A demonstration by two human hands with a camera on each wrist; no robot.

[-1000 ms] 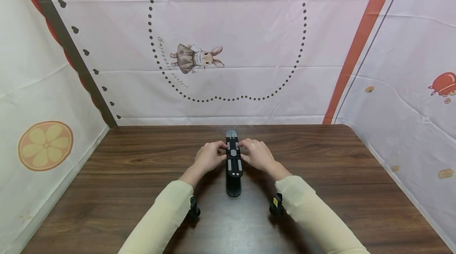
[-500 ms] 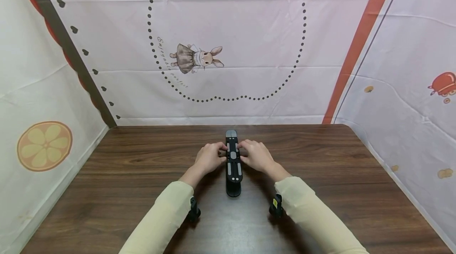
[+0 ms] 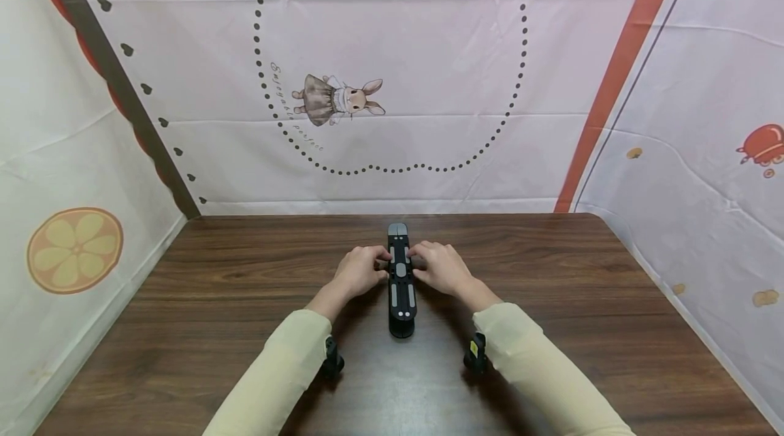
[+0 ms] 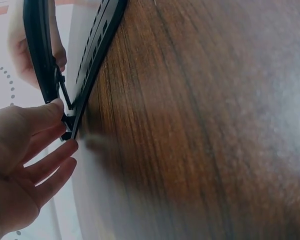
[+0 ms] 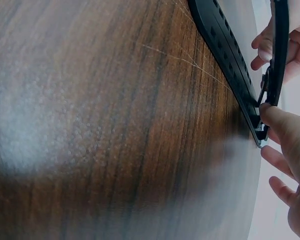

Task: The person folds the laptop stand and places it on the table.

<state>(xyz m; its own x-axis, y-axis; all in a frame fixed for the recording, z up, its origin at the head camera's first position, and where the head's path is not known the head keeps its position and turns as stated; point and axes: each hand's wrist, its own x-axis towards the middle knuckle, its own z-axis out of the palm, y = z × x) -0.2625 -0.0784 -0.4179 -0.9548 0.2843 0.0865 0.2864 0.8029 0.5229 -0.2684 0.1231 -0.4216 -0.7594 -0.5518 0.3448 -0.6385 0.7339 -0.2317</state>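
Note:
A black folding laptop stand point(image 3: 401, 294) with grey pads lies lengthwise at the middle of the table. My left hand point(image 3: 361, 269) pinches its left side between thumb and fingers, while my right hand point(image 3: 442, 267) grips the opposite side. In the left wrist view, the upper arm point(image 4: 36, 45) tilts up from the slotted base point(image 4: 101, 45), joined at the hinged far end, with a thin strut point(image 4: 65, 92) between them. Both thumbs touch the upper arm close to the hinge. The right wrist view shows the same gap between upper arm point(image 5: 279, 55) and base point(image 5: 225, 47).
The brown wooden table point(image 3: 245, 300) extends to a white printed cloth point(image 3: 429, 82) hanging at the back and along both sides. Small black wrist cameras sit beneath the cream sleeves point(image 3: 275, 368).
The upper arm's near end has lowered toward the base, narrowing the part of the base visible in front. Both hands stay at the stand's sides with little movement.

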